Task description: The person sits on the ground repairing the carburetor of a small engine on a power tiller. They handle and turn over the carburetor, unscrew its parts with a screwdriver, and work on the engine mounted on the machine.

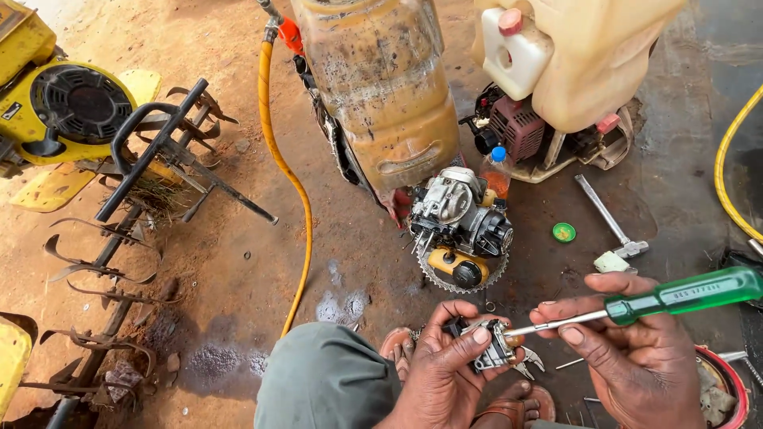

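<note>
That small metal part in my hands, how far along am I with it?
Done: the small metal part is off any machine, held in your left hand. In hand: your right hand has the green-handled screwdriver tip at it. Left: the small engine sits bare on the ground, so refitting probably remains.

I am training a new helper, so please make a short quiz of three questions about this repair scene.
1. True or false: the right hand holds a screwdriver with a green handle.
2. What does the left hand hold? A) a small metal engine part B) a hammer C) a bottle cap
3. Fill in: the yellow hose lies on the ground to the ____ of the small engine with the toothed ring.

Key: 1 true. 2 A. 3 left.
</note>
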